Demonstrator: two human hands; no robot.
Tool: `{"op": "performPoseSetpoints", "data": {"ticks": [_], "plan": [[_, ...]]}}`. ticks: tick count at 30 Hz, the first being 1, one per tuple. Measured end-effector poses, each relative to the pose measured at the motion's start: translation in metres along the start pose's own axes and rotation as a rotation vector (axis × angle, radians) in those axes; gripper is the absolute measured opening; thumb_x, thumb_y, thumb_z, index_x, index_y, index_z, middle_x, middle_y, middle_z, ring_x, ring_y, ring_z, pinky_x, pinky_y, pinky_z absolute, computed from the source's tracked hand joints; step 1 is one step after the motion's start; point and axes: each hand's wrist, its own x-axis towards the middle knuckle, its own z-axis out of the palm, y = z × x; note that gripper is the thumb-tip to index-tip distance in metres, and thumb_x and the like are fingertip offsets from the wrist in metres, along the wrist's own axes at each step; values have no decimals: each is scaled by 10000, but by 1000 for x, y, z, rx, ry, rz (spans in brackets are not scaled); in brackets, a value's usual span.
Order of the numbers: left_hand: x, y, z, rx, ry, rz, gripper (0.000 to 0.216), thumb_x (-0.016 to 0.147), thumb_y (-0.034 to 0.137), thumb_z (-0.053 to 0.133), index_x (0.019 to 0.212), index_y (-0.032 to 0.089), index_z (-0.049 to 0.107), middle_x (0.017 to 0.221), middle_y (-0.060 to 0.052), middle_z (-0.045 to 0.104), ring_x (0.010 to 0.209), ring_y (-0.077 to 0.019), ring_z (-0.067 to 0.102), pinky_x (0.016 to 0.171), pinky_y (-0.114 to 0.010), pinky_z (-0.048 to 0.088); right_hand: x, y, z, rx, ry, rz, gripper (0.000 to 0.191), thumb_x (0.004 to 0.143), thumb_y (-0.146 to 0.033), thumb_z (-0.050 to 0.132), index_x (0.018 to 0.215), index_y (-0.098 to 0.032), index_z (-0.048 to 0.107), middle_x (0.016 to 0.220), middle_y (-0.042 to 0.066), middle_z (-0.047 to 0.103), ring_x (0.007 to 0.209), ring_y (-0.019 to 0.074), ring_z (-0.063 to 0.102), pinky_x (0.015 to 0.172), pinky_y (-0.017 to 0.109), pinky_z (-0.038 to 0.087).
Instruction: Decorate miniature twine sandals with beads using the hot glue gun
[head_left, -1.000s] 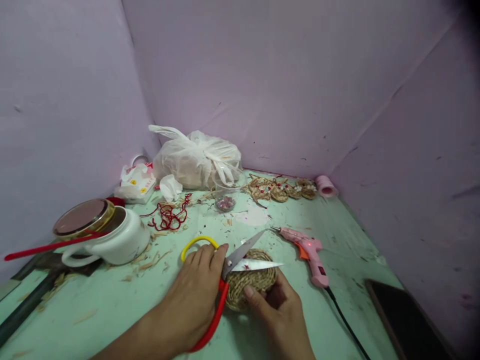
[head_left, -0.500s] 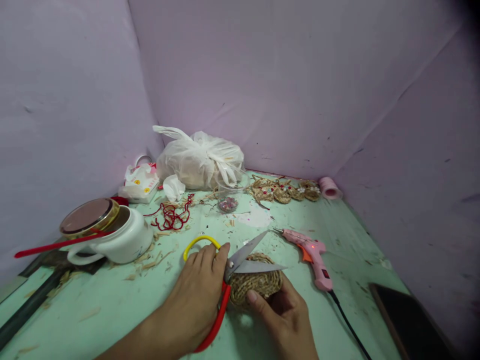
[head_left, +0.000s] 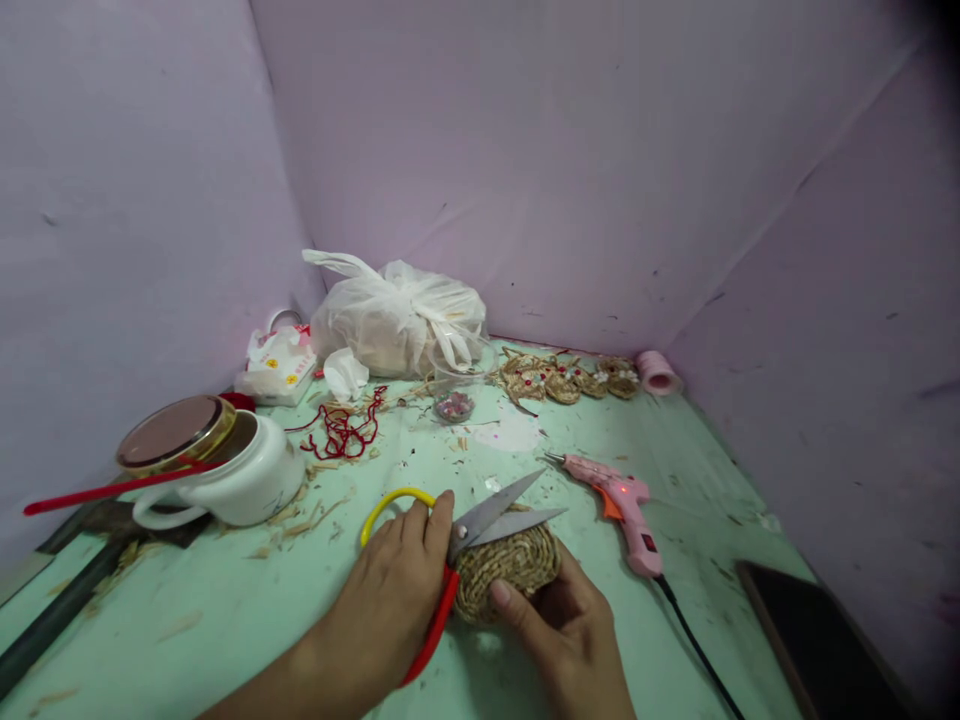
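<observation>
My left hand (head_left: 401,590) is closed around a pair of scissors (head_left: 435,625) with one yellow and one red handle loop. The scissors' blades are parted a little and lie over the far edge of a coiled straw braid (head_left: 506,570). That braid, brown and oval, is gripped by my right hand (head_left: 566,625), thumb on its near face and fingers behind it. Right of the hands lies a pink glue gun (head_left: 619,500) with an orange trigger, a small light glowing on it.
A white mug (head_left: 255,475) with a gold-rimmed lid (head_left: 176,435) stands left, near a hammer-like tool (head_left: 71,600). Red yarn (head_left: 345,430), a tied plastic bag (head_left: 397,315), beads in a small dish (head_left: 454,405), straw ornaments (head_left: 562,380) and a pink spool (head_left: 658,373) sit farther back. A dark flat panel (head_left: 817,640) lies right.
The scissor blades have closed partway, the gap between them narrowing. The red handle loop has swung up toward the yellow one. The straw coil stays in my right hand.
</observation>
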Motion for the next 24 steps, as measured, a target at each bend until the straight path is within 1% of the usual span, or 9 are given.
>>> {"op": "performPoseSetpoints", "data": {"ticks": [4,7,9,13,17,19,21,22,24], "plan": [[1,0,-5,-48,-69,0,577,766,58,334,1331,139,249,1114,-146,559,933,-253,567,797,-396,460,2,1,-4,-16,-13,2,236,688,-269,689,902,-188,633,779,36,654,720,185,580,676,285,486],[7,-3,-17,-199,-111,-20,436,801,118,349,1230,180,395,999,-103,621,861,-217,597,745,-326,468,7,3,-10,10,-33,25,312,685,-274,694,973,-193,604,840,47,659,770,199,594,692,298,490],[12,-10,-27,-235,-85,-128,354,817,162,361,1153,204,461,957,-82,640,860,-205,603,735,-296,457,12,4,-14,56,-61,65,400,681,-277,699,1048,-201,560,915,58,657,810,211,602,693,308,493],[23,-36,-36,-61,-81,-412,383,785,190,388,1159,182,468,972,-122,650,898,-275,605,723,-358,440,19,2,-17,127,-82,132,462,671,-290,705,1084,-199,519,950,69,644,847,223,602,658,305,496],[27,-60,-33,-45,-121,-394,400,770,239,406,1149,142,487,1019,-157,634,967,-296,578,748,-362,429,19,-4,-18,108,-83,93,400,727,-297,643,1097,-205,525,1015,82,632,893,227,596,710,329,495],[27,-65,-32,-38,-129,-394,405,771,283,418,1148,151,488,1025,-152,632,950,-301,580,734,-367,430,19,-5,-21,-3,-65,-3,346,758,-273,602,1095,-228,541,1050,77,629,941,230,585,787,364,477],[26,-65,-32,-18,-118,-425,401,778,311,413,1142,165,497,1016,-143,635,919,-310,588,714,-382,432,20,-6,-25,-251,-82,-183,305,769,-199,560,1069,-250,582,1081,68,625,1022,236,548,891,412,414],[25,-64,-33,-11,-90,-441,400,782,323,408,1139,168,504,1027,-144,630,917,-318,587,710,-392,432,21,-6,-28,-406,-136,-274,325,758,-138,536,1050,-262,607,1119,64,611,1078,241,513,941,437,365],[24,-60,-34,1,-13,-467,402,792,335,397,1138,164,514,1083,-150,604,937,-331,576,712,-411,431,22,-9,-34,-685,-345,-391,445,684,-16,469,978,-289,663,1172,40,590,1153,250,453,988,477,290]]}}
